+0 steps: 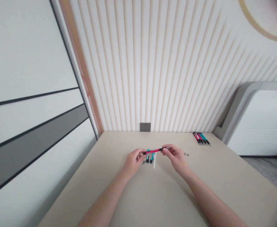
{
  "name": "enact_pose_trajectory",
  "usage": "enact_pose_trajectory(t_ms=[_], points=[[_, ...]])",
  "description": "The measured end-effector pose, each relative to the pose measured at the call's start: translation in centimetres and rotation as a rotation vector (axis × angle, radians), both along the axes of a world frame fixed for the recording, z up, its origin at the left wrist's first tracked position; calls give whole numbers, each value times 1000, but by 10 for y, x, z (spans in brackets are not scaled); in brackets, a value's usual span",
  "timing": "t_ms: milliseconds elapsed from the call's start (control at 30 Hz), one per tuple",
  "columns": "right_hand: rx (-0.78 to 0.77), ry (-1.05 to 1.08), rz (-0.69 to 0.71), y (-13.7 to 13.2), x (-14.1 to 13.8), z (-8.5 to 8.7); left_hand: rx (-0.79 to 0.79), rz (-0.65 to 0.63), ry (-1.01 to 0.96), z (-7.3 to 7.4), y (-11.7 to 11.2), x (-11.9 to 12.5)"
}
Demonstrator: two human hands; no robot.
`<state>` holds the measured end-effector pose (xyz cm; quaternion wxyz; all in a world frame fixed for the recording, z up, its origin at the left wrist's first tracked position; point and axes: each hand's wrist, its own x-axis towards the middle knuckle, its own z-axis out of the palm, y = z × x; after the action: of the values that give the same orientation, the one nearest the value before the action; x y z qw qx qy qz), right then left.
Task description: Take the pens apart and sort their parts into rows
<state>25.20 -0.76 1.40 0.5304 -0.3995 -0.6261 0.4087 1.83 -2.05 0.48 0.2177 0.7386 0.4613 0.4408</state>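
Observation:
A pink and black pen (pixel 155 151) is held level above the table, between my two hands. My left hand (pixel 134 160) pinches its black end on the left. Near the silver tip on the right, my right hand (pixel 173 156) grips it with thumb and fingers. Behind and below the pen lie turquoise and black pen parts (pixel 151 158), partly covered by it. A thin white strip (pixel 155 161) lies just right of them. Some small dark pieces (pixel 143 162) rest by my left fingertips, and a few small metal-looking bits (pixel 186 154) lie right of my right hand.
Several pink and turquoise pens (pixel 201 138) lie side by side at the table's back right. The beige table (pixel 138 201) meets a ribbed wall with a dark socket (pixel 145 127). A white cabinet (pixel 34 132) stands at left, a padded headboard (pixel 258 116) at right.

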Motion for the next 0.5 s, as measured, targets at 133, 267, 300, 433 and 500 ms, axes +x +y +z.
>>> enact_pose_trajectory(t_ms=[133, 267, 300, 433, 500], points=[[-91, -12, 94, 0, 0, 4, 129, -26, 51, 2, 3, -5], [-166, -137, 268, 1, 5, 5, 204, -82, 115, 5, 7, -18], [-177, -182, 301, 1, 6, 4, 212, -91, 135, 5, 8, -21], [-189, -344, 329, 1, 6, -3, 211, -120, 220, 8, 6, -25], [-119, -449, 253, 1, 6, -6, 172, -151, 262, 9, 4, -25]])
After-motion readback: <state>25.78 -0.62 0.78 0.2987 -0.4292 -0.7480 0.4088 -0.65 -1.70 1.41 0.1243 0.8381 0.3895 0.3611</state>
